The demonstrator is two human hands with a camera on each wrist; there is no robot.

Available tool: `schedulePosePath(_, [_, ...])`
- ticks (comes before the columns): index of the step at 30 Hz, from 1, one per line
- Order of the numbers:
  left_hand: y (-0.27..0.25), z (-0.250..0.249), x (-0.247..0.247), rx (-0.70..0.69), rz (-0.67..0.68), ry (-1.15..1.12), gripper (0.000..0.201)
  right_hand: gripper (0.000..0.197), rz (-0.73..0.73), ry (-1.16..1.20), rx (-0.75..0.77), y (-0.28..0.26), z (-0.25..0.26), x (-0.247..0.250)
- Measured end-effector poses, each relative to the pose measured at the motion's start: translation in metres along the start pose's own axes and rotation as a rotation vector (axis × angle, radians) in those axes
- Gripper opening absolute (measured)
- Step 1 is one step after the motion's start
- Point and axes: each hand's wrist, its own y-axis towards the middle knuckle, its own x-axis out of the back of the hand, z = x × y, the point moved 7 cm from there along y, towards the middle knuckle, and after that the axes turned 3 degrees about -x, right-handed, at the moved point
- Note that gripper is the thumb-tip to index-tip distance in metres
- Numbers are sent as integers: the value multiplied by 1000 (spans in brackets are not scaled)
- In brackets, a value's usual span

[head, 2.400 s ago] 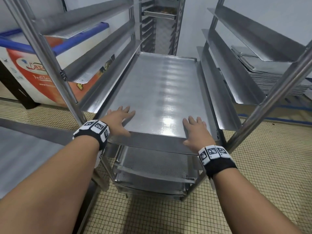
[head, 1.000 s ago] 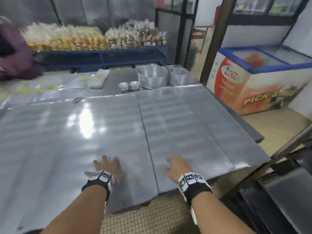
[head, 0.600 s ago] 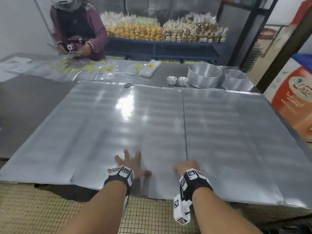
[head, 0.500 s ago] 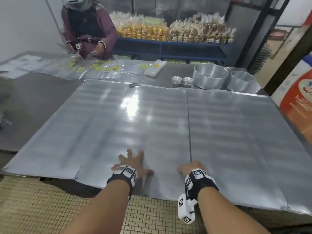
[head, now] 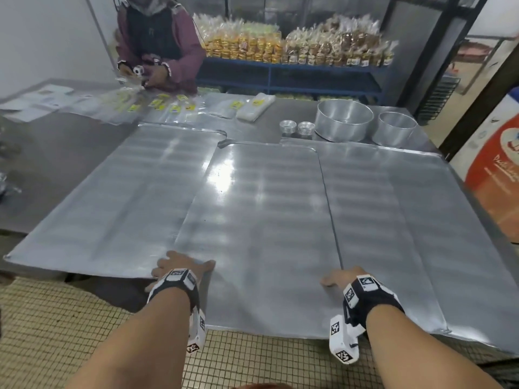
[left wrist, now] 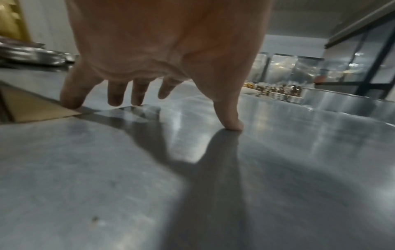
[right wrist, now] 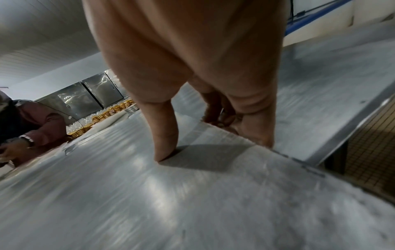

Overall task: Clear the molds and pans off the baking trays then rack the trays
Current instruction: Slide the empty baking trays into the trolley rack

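Three bare metal baking trays lie side by side on a steel table. The middle tray (head: 261,220) sticks out over the near table edge and overlaps the left tray (head: 112,206). My left hand (head: 182,265) grips its left edge, thumb (left wrist: 230,125) pressed on top, fingers (left wrist: 70,103) down at the rim. My right hand (head: 337,279) pinches the right edge beside the right tray (head: 407,220); the thumb (right wrist: 162,152) is on top and the fingers curl under. Two round pans (head: 344,120) and small molds (head: 297,128) stand on the table behind the trays.
A person (head: 157,43) works with plastic bags (head: 168,105) at the table's far left. Behind stands a blue shelf of packed bread (head: 295,46). A chest freezer (head: 497,175) stands right of the table. Tiled floor (head: 56,332) lies under my arms.
I turned from the rack to the table. My hands went from lying flat on the middle tray to its side edges, and that tray slid toward me.
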Motion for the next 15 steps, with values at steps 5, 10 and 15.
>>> schedulePosePath(5, [-6,2,7,37,-2,-73,108,81,-11,14,-19,7,-16,10])
schedulePosePath(10, [-19,-9,10,34,-10,-151,89,81,-31,8,-62,20,-24,22])
schedulePosePath(15, [-27,-27,3,4,5,-142,111,85,-61,8,-101,26,-38,43])
